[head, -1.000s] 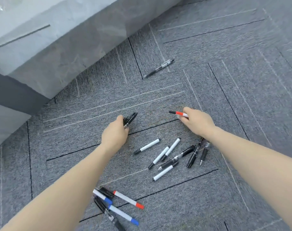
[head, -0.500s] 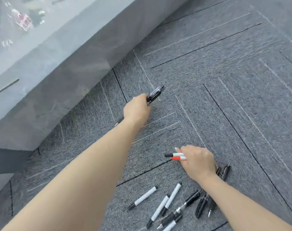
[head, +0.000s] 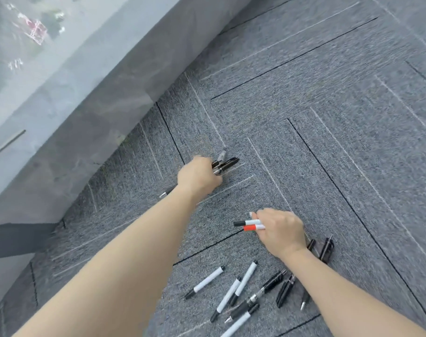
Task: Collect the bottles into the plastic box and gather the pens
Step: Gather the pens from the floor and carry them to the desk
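Pens lie scattered over the grey carpet floor (head: pixel 328 117), and I see both of my hands down among them. My left hand (head: pixel 198 177) reaches far forward, fist closed around a bundle of black pens (head: pixel 225 163) whose ends stick out past the knuckles toward the right; a pen tip (head: pixel 164 193) also shows behind the wrist on the left side, though I cannot tell whether it belongs to the bundle. My right hand (head: pixel 280 231) sits nearer to me and to the right, fingers curled shut on two markers: a black-capped marker (head: pixel 246 223) and a red-capped marker (head: pixel 253 227), lying side by side and pointing left out of the grip. Just behind that hand, touching the carpet, are two black pens (head: pixel 325 248) partly hidden by the wrist.

The loose pile (head: pixel 243 290) lies below the right hand, between my two forearms: several white markers with black caps, angled diagonally, and a few black pens crossing them. One white marker (head: pixel 206 282) lies a little apart on the left of the pile. Another black pen (head: pixel 283 291) lies close against my right forearm.

A grey stone ledge (head: pixel 97 105) runs diagonally along the upper left, well apart from the pile. The picture is a bit blurred.
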Demonstrator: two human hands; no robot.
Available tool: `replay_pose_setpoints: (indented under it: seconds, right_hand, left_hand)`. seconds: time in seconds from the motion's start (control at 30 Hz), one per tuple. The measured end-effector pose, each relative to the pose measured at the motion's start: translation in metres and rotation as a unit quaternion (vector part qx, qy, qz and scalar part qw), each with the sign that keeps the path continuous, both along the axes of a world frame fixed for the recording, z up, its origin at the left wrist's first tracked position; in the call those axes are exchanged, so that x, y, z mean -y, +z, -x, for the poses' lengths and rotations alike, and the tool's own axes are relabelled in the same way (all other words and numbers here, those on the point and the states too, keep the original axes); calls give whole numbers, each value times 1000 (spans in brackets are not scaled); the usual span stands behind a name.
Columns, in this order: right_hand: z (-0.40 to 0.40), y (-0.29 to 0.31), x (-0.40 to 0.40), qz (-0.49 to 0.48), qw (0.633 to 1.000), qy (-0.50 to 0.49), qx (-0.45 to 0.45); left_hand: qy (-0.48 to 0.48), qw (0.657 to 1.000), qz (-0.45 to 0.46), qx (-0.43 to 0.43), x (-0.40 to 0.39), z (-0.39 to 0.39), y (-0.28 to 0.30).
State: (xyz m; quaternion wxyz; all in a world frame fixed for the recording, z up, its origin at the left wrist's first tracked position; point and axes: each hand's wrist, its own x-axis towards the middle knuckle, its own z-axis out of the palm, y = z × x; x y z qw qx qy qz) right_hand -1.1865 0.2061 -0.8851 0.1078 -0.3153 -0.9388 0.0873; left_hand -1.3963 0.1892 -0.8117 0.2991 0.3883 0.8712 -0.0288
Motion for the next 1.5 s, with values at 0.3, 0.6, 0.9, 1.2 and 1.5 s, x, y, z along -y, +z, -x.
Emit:
replay_pose_setpoints:
  seconds: [0.3, 0.6, 0.9, 1.2, 1.5]
  right_hand:
    - [1, 9, 6, 33, 999, -20, 30]
    - [-22, 42, 22, 198, 977, -58, 47]
    - [-124, 55, 20, 80, 988, 70, 113]
    - [-137, 61, 26, 39, 952, 140, 270]
    - [-108, 67, 41, -126, 914, 300, 243]
  left_hand:
    - [91, 986, -68, 125, 119, -46, 30]
    - [42, 995, 20, 89, 190, -106, 9]
    - [-44, 998, 22, 37, 187, -109, -8]
    - [43, 989, -54, 132, 178, -108, -13]
    - [31, 981, -54, 183, 180, -100, -9]
